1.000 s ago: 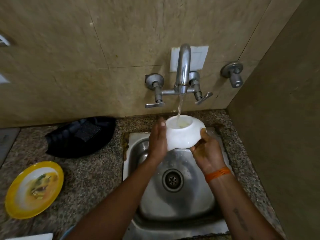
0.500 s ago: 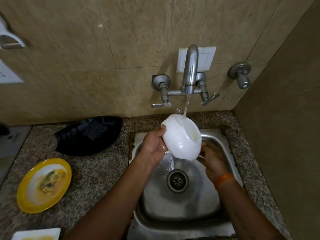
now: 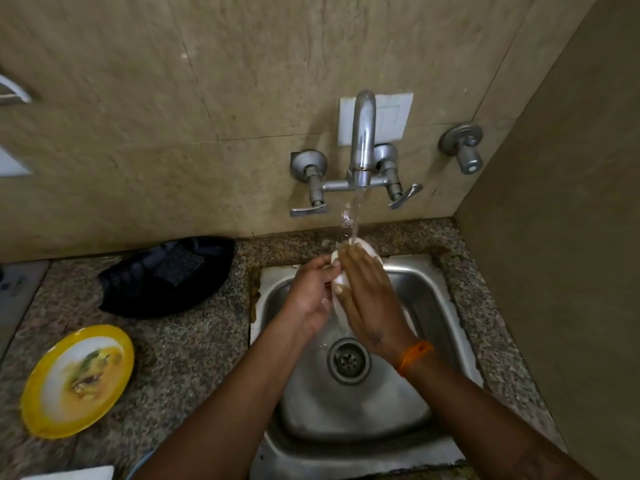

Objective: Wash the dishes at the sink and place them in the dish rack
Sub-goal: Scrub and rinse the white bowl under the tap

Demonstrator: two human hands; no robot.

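Lower left of frame: yellow plate (image 3: 77, 381) with food residue, lying on the speckled granite counter (image 3: 194, 348). Above it, toward centre left: black tray (image 3: 162, 277) holding a dark scrub pad (image 3: 178, 264), against the wall. Centre: steel sink (image 3: 433, 306), drain (image 3: 349, 361) at the basin floor. Left hand (image 3: 308, 299) curls its fingers round the left edge of a white bowl (image 3: 337, 299), held over the basin. Right hand (image 3: 370, 303) lies flat-fingered across the bowl, covering most of it; orange wristband (image 3: 414, 356) on that wrist. Upper centre: wall tap (image 3: 362, 147) running, water stream (image 3: 353, 220) striking the bowl's top. Upper right: separate valve knob (image 3: 464, 147).
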